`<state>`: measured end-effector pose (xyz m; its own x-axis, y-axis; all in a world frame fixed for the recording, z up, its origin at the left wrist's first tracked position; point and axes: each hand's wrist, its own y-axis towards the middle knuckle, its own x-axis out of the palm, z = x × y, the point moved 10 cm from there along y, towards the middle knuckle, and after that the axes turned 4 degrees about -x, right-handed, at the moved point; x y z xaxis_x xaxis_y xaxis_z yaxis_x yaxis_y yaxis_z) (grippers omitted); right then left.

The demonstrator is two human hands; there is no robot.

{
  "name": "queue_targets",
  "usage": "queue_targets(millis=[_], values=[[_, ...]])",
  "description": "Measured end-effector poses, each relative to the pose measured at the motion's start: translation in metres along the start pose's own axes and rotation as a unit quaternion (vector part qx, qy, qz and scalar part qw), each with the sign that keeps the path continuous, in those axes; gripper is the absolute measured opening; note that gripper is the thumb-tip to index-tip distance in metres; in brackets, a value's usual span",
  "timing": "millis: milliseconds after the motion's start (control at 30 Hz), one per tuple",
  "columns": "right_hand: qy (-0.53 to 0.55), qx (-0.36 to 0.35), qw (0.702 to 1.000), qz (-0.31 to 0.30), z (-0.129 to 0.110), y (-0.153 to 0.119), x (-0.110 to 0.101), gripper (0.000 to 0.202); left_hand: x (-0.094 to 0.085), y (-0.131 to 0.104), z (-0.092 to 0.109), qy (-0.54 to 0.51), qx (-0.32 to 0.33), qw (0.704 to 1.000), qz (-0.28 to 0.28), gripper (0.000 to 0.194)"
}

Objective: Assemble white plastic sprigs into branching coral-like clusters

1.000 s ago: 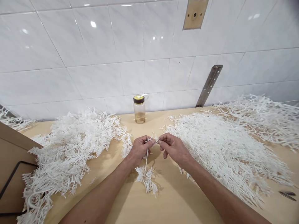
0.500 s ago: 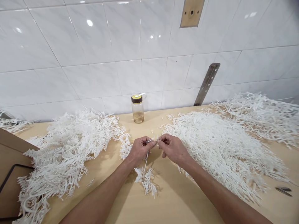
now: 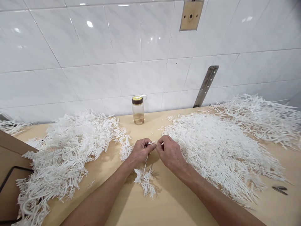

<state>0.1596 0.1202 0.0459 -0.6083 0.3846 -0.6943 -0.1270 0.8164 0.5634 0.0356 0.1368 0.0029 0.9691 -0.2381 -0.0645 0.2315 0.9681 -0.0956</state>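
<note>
In the middle of the table, my left hand (image 3: 141,149) pinches a thin white branched plastic strand (image 3: 150,143). Its stem hangs below the hand to a tufted cluster (image 3: 145,181) of white sprigs over the table. My right hand (image 3: 169,150) is closed, thumb against fingertips, right beside the left fingertips; whatever lies in that pinch is too small to make out. A small bunch of white sprigs (image 3: 125,147) lies just left of my left hand.
Heaps of white branched strands lie at left (image 3: 68,150) and right (image 3: 218,141). A lidded bottle (image 3: 138,110) stands near the tiled wall (image 3: 94,81). A metal bracket (image 3: 206,86) leans there. Small dark snips (image 3: 279,190) lie at right; a cardboard box (image 3: 14,169) at left.
My right hand has turned slightly, its fingers curling more beside the left fingertips. My left hand keeps its pinch on the strand. The whole view has shifted a little.
</note>
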Motion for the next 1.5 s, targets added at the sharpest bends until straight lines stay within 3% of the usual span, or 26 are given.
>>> queue_targets(millis=[200,367,433,567,667,800,933,1200,1400,1500], values=[[-0.004,0.084,0.993,0.088,0.038,0.014,-0.042,0.004,0.003,-0.003,0.001,-0.075,-0.009,0.997,-0.009,0.045],[0.028,0.090,0.990,0.101,0.041,0.019,-0.062,0.012,-0.003,-0.001,-0.004,-0.125,-0.020,0.992,0.025,0.041],[0.087,0.120,0.988,0.049,0.040,0.017,-0.051,0.020,-0.003,0.000,-0.004,-0.130,-0.022,0.991,0.028,0.041],[0.224,0.168,0.952,-0.124,0.025,0.006,-0.007,0.029,-0.001,-0.001,-0.001,-0.108,-0.016,0.994,0.025,0.040],[0.240,0.180,0.939,-0.167,0.019,0.002,0.006,0.026,0.001,-0.002,0.002,-0.076,-0.002,0.997,0.023,0.043],[0.244,0.224,0.928,-0.170,0.028,-0.001,0.010,0.021,0.002,0.000,0.000,-0.046,0.005,0.999,0.021,0.044],[0.251,0.213,0.926,-0.186,0.027,-0.001,0.012,0.016,0.000,0.001,-0.002,-0.038,0.005,0.999,0.023,0.043],[0.140,0.157,0.965,-0.159,0.023,0.001,0.005,0.011,0.001,0.001,-0.002,0.007,0.011,0.999,0.042,0.039],[-0.001,0.042,0.993,-0.107,0.004,0.000,0.007,0.009,0.004,-0.003,0.012,0.117,0.055,0.991,0.027,0.027],[-0.008,0.072,0.992,-0.107,0.006,0.000,0.011,0.010,0.003,-0.002,0.011,0.118,0.050,0.992,0.020,0.026]])
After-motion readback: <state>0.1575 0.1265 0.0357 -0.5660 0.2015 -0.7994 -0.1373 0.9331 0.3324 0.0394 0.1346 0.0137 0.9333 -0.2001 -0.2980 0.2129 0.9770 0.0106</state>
